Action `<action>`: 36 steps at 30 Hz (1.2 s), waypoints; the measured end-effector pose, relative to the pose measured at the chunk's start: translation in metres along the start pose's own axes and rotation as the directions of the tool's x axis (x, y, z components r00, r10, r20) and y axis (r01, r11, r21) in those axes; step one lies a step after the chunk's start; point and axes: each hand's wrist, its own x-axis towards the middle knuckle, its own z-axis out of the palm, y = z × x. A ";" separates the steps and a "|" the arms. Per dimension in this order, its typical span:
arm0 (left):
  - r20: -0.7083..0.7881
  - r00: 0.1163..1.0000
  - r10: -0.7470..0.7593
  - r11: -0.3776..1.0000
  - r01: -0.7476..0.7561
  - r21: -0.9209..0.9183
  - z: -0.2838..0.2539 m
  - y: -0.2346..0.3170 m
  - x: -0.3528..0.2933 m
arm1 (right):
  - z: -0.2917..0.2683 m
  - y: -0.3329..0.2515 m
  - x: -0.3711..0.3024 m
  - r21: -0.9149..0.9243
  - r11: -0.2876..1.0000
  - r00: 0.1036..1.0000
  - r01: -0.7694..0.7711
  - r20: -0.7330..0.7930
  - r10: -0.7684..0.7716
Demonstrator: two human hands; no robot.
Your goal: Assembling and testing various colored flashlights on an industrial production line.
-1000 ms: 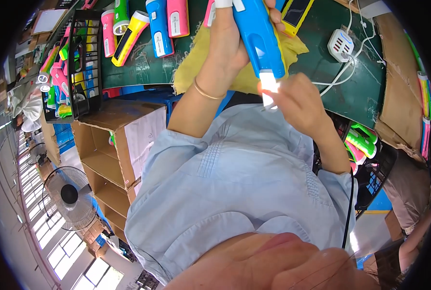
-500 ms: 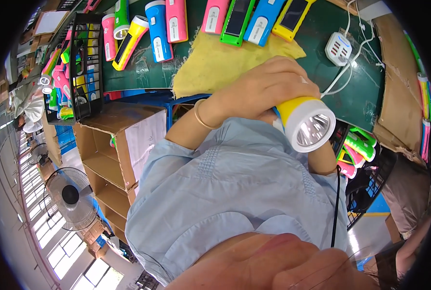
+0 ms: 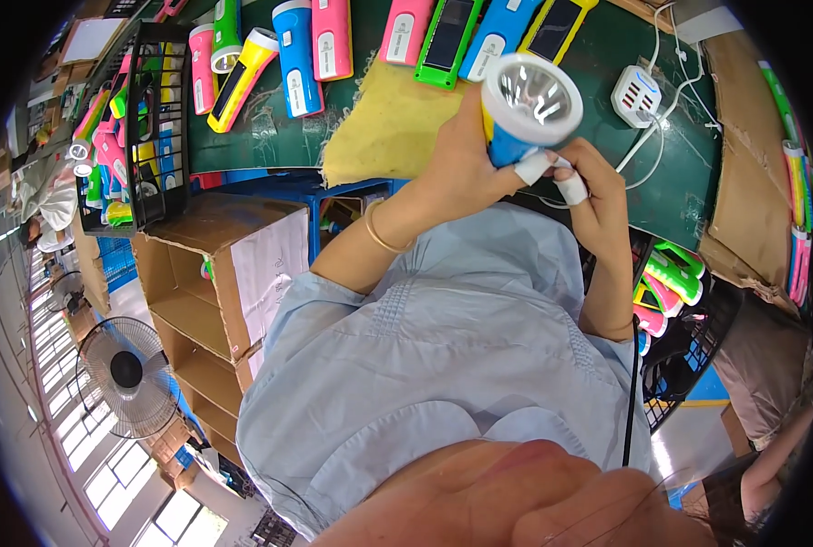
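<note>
A flashlight with a white-rimmed lens head and a blue and yellow body (image 3: pixel 513 146) is in my left hand (image 3: pixel 466 162), above the table's near edge. Its lens faces up toward me. The fingers are wrapped behind the body, and the thumb, with a white wrap on it, lies along the near side. Close by that thumb, my right hand (image 3: pixel 598 187) has its thumb and forefinger pinched together; what they hold, if anything, is too small to make out. White tape also wraps a right finger. Under the left hand lies a yellow cloth (image 3: pixel 379 132).
Pink, green, blue and yellow flashlights (image 3: pixel 295 64) line the far side of the green table (image 3: pixel 675 196). A white USB charger (image 3: pixel 637 95) with cables sits at right. Black baskets of flashlights (image 3: pixel 158 137) flank me. A cardboard shelf (image 3: pixel 192 273) and a fan (image 3: pixel 125 369) stand left.
My left hand has lifted the flashlight farther out over the table and tipped its lens upward. My right hand, hidden behind it before, now shows with its fingers pinched.
</note>
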 end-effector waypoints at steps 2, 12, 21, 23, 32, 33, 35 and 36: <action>-0.012 0.992 -0.126 0.990 0.125 -0.061 -0.003 0.006 0.004 | -0.006 -0.008 -0.001 0.079 0.996 0.998 -0.047 0.051 0.043; 0.174 0.972 -0.156 0.956 0.193 -0.222 -0.011 0.010 0.024 | -0.013 -0.021 0.021 0.269 0.962 0.996 0.033 -0.083 -0.011; 0.077 0.968 -0.238 0.968 0.243 -0.064 -0.001 0.001 0.021 | -0.004 -0.032 0.036 -0.144 0.989 0.996 -0.038 -0.088 0.025; 0.051 0.973 -0.225 0.974 0.226 -0.005 0.001 -0.003 0.020 | -0.002 -0.033 0.035 -0.254 0.966 0.995 -0.037 -0.100 0.012; -0.091 0.990 -0.109 0.971 0.126 0.206 0.009 -0.002 0.024 | 0.014 -0.017 0.049 -0.380 0.925 0.980 0.015 -0.177 -0.088; -0.066 0.997 -0.031 0.975 0.045 0.219 0.008 -0.002 0.023 | 0.013 -0.026 0.042 -0.343 0.939 0.979 -0.001 -0.190 -0.068; -0.137 0.990 0.026 0.967 0.010 0.255 0.006 -0.003 0.026 | 0.010 -0.034 0.027 -0.252 0.967 0.939 0.028 -0.325 -0.112; -0.120 0.971 -0.206 0.978 0.201 -0.051 -0.006 -0.011 0.035 | 0.001 -0.036 0.016 -0.119 0.991 0.921 -0.063 -0.388 0.012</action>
